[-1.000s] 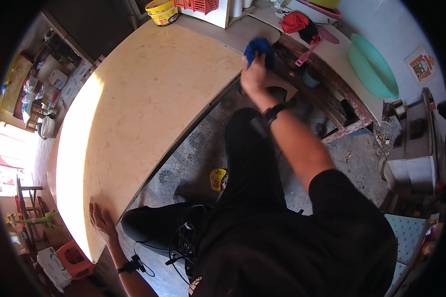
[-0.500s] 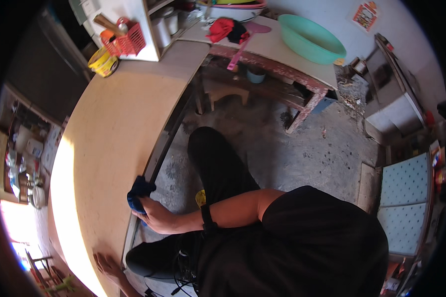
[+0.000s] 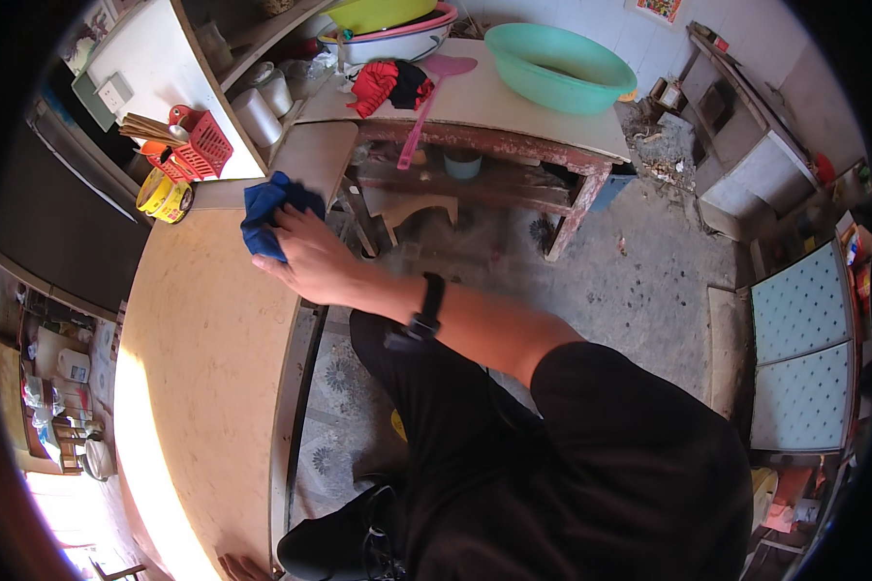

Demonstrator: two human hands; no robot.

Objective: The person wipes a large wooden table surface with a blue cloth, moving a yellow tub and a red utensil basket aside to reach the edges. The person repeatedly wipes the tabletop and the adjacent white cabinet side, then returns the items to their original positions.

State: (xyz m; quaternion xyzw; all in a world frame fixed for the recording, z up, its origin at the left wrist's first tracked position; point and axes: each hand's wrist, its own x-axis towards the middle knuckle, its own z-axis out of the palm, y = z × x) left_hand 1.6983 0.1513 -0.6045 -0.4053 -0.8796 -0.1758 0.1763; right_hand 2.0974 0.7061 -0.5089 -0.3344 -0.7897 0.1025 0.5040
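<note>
My right hand (image 3: 305,252) is closed on a crumpled dark blue cloth (image 3: 269,208) and presses it to the tabletop (image 3: 213,320), close to the far end by the white shelf unit. A dark band with a square face is on that wrist. At the picture's lower edge lies my left hand (image 3: 240,567), its fingers resting flat on the table near the edge. Only its fingers show; the rest is cut off. Left of the cloth stands a yellow tub (image 3: 165,197), beneath a red plastic basket (image 3: 203,145) holding wooden sticks.
Behind stands a side table (image 3: 465,107) with a green basin (image 3: 562,73), a pink fly swatter (image 3: 421,121), a red and black cloth (image 3: 389,87) and stacked basins (image 3: 392,34). A white shelf unit (image 3: 189,68) rises at the table's far end. My knees are beside the table edge.
My right hand has slid the blue cloth from the near part of the table edge toward the far end. The view has shifted, and my left hand now sits lower in the picture.
</note>
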